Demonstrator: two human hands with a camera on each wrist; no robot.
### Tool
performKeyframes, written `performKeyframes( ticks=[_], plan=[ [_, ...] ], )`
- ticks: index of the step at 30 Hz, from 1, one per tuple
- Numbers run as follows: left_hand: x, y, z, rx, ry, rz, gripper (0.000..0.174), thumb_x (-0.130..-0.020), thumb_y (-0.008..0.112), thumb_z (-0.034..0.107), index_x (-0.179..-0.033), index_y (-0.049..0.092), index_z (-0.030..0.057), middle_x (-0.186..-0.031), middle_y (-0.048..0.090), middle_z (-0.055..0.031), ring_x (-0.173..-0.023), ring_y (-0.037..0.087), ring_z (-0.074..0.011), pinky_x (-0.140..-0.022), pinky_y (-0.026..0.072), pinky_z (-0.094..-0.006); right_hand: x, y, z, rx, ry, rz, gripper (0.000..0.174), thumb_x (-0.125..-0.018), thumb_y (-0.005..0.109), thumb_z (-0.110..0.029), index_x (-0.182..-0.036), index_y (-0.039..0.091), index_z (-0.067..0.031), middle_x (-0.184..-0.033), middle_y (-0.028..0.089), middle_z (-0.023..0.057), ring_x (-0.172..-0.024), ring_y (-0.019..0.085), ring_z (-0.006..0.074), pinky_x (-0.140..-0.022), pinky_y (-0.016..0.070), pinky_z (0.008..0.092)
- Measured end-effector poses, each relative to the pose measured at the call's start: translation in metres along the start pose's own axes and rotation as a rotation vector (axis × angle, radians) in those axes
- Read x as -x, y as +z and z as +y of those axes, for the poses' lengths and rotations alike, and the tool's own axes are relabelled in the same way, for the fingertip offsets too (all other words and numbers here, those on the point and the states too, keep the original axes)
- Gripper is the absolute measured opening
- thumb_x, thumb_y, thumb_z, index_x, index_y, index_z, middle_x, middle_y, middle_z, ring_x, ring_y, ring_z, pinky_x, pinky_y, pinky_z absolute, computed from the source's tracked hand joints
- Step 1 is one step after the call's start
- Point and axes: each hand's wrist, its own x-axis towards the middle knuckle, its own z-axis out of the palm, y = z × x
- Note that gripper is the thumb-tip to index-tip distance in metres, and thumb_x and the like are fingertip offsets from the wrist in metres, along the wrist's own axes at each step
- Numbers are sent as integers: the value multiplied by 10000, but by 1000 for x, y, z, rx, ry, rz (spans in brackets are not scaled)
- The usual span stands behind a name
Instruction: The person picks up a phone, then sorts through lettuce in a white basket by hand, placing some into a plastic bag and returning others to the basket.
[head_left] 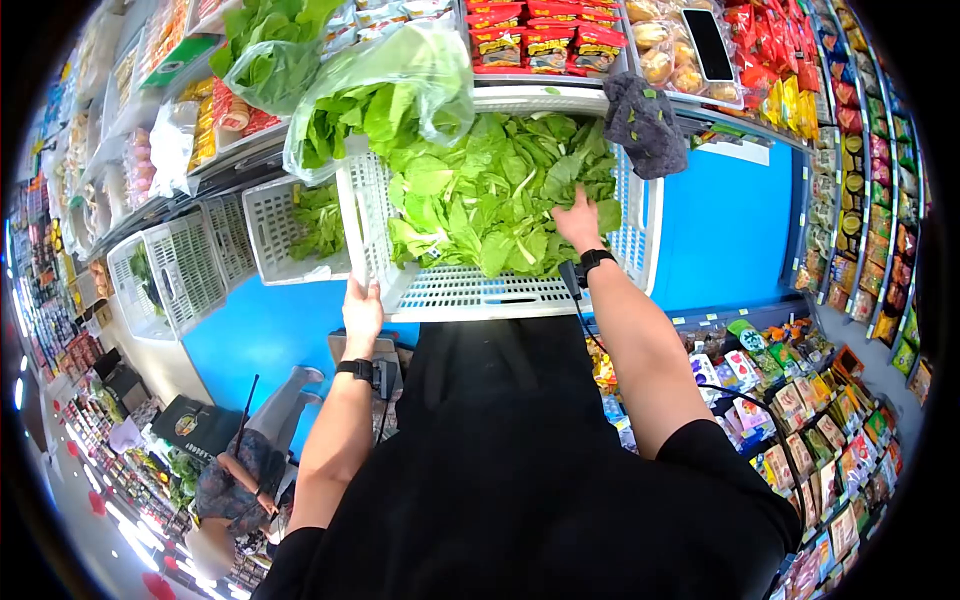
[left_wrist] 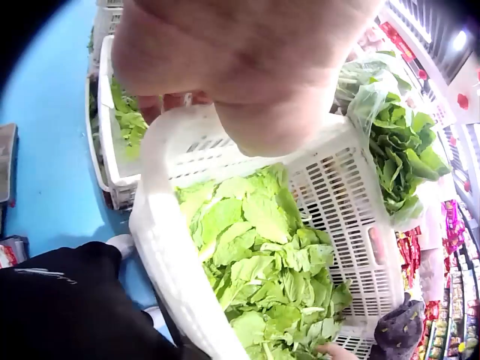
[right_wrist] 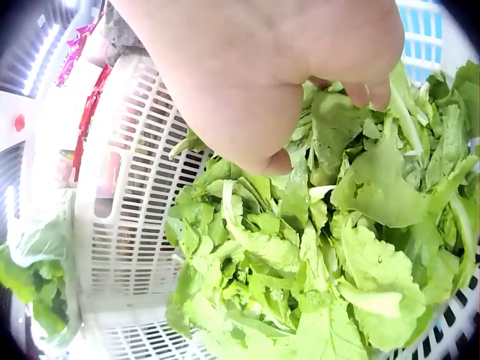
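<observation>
A white plastic crate (head_left: 500,287) full of loose leafy greens (head_left: 480,190) stands right in front of me. My left hand (head_left: 362,312) grips the crate's near left corner; in the left wrist view, fingers (left_wrist: 150,110) show past the rim. On the right side of the crate, my right hand (head_left: 580,222) reaches down into the greens. The right wrist view shows its thumb and fingers bent around leaves (right_wrist: 330,127), with the fingertips partly hidden among them. A dark grey cloth (head_left: 643,125) hangs over the crate's far right corner.
Plastic bags of greens (head_left: 385,95) lie by the crate's far left corner. A second white crate (head_left: 292,235) with some greens stands to the left. Snack packets (head_left: 548,42) and a phone (head_left: 708,45) lie on the shelf beyond. Another person (head_left: 245,480) is at lower left.
</observation>
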Motion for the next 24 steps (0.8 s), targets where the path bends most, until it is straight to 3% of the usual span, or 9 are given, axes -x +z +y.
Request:
performKeyframes(
  ticks=[4, 6, 9, 13, 16, 17, 21, 22, 24],
  plan=[
    [30, 32, -15, 27, -13, 202, 599, -1036, 658, 206, -1552, 431, 0, -1389, 646, -292, -1305, 625, -431, -1101, 474, -455, 7, -1, 13, 54, -115, -72, 788, -866, 780, -302, -1570, 484, -108, -1578, 415, 344, -1415, 485, 518, -1189, 435, 509],
    [41, 38, -18, 15, -60, 213, 627, -1043, 645, 227, -1568, 396, -10, -1401, 632, -304, -1307, 622, -438, -1103, 474, -455, 17, -16, 4, 23, -87, -81, 780, -867, 785, -306, -1556, 479, -103, -1581, 415, 309, -1411, 474, 521, -1185, 429, 539],
    [54, 40, -11, 30, -127, 222, 671, -1055, 624, 271, -1601, 348, -3, -1409, 631, -307, -1312, 624, -436, -1105, 478, -453, 19, -34, -3, -24, 11, 30, 858, -879, 786, -311, -1605, 377, -104, -1645, 310, 300, -1479, 348, 556, -1206, 376, 589],
    [49, 46, -30, 49, -189, 214, 702, -1047, 637, 265, -1627, 322, 27, -1429, 617, -313, -1319, 622, -436, -1100, 483, -457, -20, -44, 11, 66, -48, 105, 956, -901, 775, -293, -1675, 244, -109, -1677, 258, 309, -1495, 325, 568, -1228, 342, 585],
    [40, 53, -55, 308, -198, 162, 722, -1035, 648, 117, -1664, 295, 87, -1444, 634, -240, -1282, 655, -335, -1089, 492, -399, -40, -61, 20, 250, -216, -5, 943, -911, 768, -240, -1677, 235, -103, -1682, 232, 324, -1494, 340, 561, -1230, 356, 569],
    [37, 58, -65, 338, -157, 186, 700, -1061, 582, 26, -1674, 283, 181, -1325, 666, -79, -876, 608, -95, -646, 509, -258, -36, -68, 17, 324, -219, -54, 943, -907, 763, -180, -1677, 225, -90, -1669, 254, 330, -1491, 350, 555, -1219, 387, 553],
    [35, 60, -76, 343, -106, 184, 681, -1063, 581, 31, -1666, 298, 176, -1350, 660, -84, -878, 618, -107, -659, 510, -259, -37, -69, 20, 424, -248, -124, 983, -886, 774, -159, -1682, 202, -94, -1658, 287, 327, -1466, 389, 556, -1191, 434, 541],
    [38, 58, -64, 345, -112, 182, 681, -1063, 581, 31, -1666, 298, 176, -1350, 660, -84, -878, 618, -107, -659, 510, -259, -40, -66, 24, 371, -232, -144, 939, -882, 772, -161, -1660, 252, -84, -1625, 342, 325, -1430, 439, 543, -1163, 459, 535],
    [44, 54, -46, 342, -210, 181, 700, -1038, 614, 56, -1663, 299, 78, -1480, 605, -215, -1306, 625, -294, -1110, 470, -374, -44, -64, 30, 322, -212, -166, 897, -878, 771, -162, -1638, 303, -74, -1593, 398, 323, -1394, 490, 531, -1136, 483, 529]
  ],
)
